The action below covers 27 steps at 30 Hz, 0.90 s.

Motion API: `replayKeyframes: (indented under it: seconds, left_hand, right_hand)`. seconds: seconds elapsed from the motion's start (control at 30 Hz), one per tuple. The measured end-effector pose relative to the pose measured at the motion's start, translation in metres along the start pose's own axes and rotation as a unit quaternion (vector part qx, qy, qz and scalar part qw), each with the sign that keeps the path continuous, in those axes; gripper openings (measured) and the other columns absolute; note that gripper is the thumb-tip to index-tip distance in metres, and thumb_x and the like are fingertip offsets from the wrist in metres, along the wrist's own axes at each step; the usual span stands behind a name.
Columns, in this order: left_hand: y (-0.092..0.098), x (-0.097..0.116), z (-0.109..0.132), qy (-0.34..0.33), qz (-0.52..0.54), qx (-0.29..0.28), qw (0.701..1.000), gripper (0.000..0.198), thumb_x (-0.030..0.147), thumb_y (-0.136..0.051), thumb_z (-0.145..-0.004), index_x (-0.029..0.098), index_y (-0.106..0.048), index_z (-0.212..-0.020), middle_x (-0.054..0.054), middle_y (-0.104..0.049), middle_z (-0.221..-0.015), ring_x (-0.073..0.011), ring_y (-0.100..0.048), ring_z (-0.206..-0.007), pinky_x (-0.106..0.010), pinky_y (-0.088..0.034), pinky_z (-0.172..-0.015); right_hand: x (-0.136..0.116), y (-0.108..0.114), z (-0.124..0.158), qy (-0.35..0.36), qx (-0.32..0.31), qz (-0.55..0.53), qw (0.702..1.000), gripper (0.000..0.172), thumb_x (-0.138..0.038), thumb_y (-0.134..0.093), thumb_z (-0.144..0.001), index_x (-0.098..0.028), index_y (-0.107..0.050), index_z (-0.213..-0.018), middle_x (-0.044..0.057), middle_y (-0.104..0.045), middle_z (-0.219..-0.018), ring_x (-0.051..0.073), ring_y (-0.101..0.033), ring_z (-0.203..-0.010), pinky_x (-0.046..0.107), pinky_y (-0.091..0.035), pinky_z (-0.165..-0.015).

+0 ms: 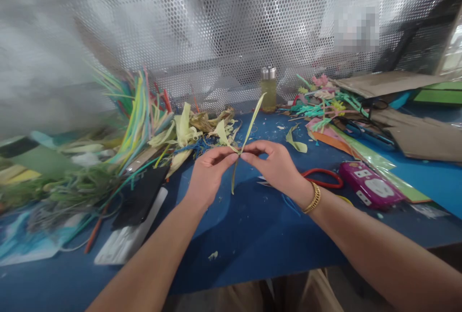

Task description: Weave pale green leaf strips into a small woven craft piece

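Observation:
Both hands meet over the middle of the blue table, pinching a thin pale-green strip that looks like corn husk [253,122]. One end of the strip points up and away; a narrow end hangs below the fingers. My left hand [209,173] is closed, thumb and forefinger on the strip's middle. Fingertip to fingertip with it, my right hand [276,163] is closed on the same strip, a gold bracelet on its wrist. Scissors with red handles [319,171] lie beside the right hand, partly hidden by it. Loose husk pieces [185,126] are heaped beyond the left hand.
Left stand pipe cleaners [139,114], a black phone-like slab [140,199] and a white box [124,244]. A lidded bottle [269,94] stands at the back before a perforated metal panel [224,28]. Right lie a purple case [371,187], pipe-cleaner flowers [321,100] and cardboard [426,141].

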<state>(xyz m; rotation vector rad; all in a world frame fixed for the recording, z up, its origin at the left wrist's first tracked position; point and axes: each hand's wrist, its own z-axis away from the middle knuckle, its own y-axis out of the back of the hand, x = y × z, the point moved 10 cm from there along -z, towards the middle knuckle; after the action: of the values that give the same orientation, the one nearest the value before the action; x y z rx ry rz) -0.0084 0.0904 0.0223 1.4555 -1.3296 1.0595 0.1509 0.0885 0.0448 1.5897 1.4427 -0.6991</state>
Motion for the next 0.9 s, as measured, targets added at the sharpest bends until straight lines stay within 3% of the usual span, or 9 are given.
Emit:
replayKeyframes:
  seconds: [0.37,0.7,0.9]
  left_hand:
    - [-0.003,0.010,0.001,-0.011,-0.015,-0.013,1.000,0.020,0.035,-0.079,-0.071,0.019,-0.075,-0.083,-0.004,-0.073,-0.087,-0.0187,-0.064,-0.084,-0.032,-0.049,-0.083]
    - [0.004,0.011,0.004,-0.036,-0.085,0.010,0.996,0.014,0.030,-0.079,-0.068,0.019,-0.074,-0.076,-0.002,-0.072,-0.075,-0.0145,-0.061,-0.068,-0.026,-0.047,-0.064]
    - [-0.003,0.031,0.013,-0.081,-0.092,0.011,0.992,0.006,0.016,-0.071,-0.068,0.018,-0.074,-0.073,-0.001,-0.070,-0.072,-0.0149,-0.062,-0.069,-0.025,-0.048,-0.066]
  right_hand:
    - [-0.002,0.005,-0.003,-0.017,0.010,-0.016,1.000,0.006,-0.025,-0.073,-0.076,-0.021,-0.073,-0.080,0.002,-0.074,-0.079,0.015,-0.067,-0.074,0.028,-0.052,-0.072]
    - [-0.016,0.003,0.001,0.061,0.002,0.011,0.998,0.003,-0.018,-0.067,-0.078,-0.020,-0.070,-0.077,-0.001,-0.069,-0.074,0.012,-0.063,-0.069,0.023,-0.049,-0.065]
    - [-0.039,0.004,0.012,0.133,0.039,0.101,0.985,0.010,-0.012,-0.064,-0.075,-0.020,-0.069,-0.074,0.000,-0.069,-0.073,0.014,-0.061,-0.070,0.027,-0.047,-0.070]
